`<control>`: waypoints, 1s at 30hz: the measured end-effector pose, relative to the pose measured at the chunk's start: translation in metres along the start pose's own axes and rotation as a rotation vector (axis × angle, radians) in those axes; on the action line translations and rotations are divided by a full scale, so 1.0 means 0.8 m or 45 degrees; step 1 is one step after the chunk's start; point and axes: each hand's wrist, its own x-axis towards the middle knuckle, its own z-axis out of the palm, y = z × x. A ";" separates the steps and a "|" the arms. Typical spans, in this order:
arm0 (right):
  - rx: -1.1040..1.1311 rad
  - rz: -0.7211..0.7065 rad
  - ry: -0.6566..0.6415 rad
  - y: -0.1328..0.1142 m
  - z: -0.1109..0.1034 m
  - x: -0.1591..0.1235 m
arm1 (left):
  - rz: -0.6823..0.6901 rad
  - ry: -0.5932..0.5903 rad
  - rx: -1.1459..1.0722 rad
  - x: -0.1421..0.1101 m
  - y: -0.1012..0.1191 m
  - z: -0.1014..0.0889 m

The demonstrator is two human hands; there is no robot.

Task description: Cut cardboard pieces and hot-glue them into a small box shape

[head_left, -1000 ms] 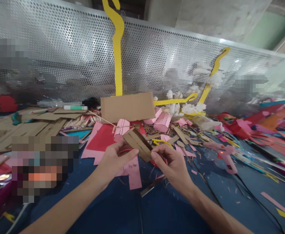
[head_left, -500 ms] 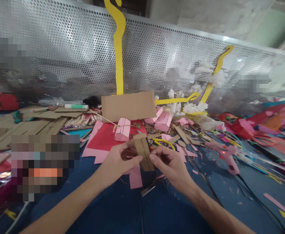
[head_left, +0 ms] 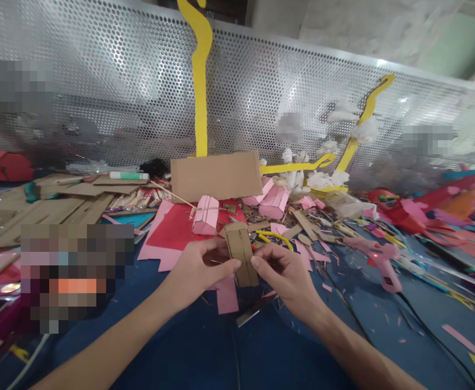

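Note:
Both of my hands hold a small folded piece of brown cardboard upright above the blue table. My left hand pinches its left side with thumb and fingers closed on it. On the other side, my right hand grips it with curled fingers. Creases run down the cardboard's length. Beneath my hands lie pink paper scraps and a red sheet.
A larger cardboard panel stands behind, with pink paper houses around it. A pink glue gun and its black cord lie at right. Flat cardboard sheets are stacked left. Yellow paper strips and cotton tufts lean on the perforated metal wall.
The cardboard piece turned from a slanted, flat-facing pose to standing nearly upright between my hands. Both hands stayed about where they were.

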 end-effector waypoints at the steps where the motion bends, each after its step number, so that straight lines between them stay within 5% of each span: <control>1: -0.002 0.001 0.000 0.000 0.000 0.000 | 0.004 -0.009 0.008 0.000 0.000 0.000; 30: -0.020 0.044 -0.059 -0.001 0.004 0.002 | 0.030 0.046 0.168 0.004 0.006 -0.011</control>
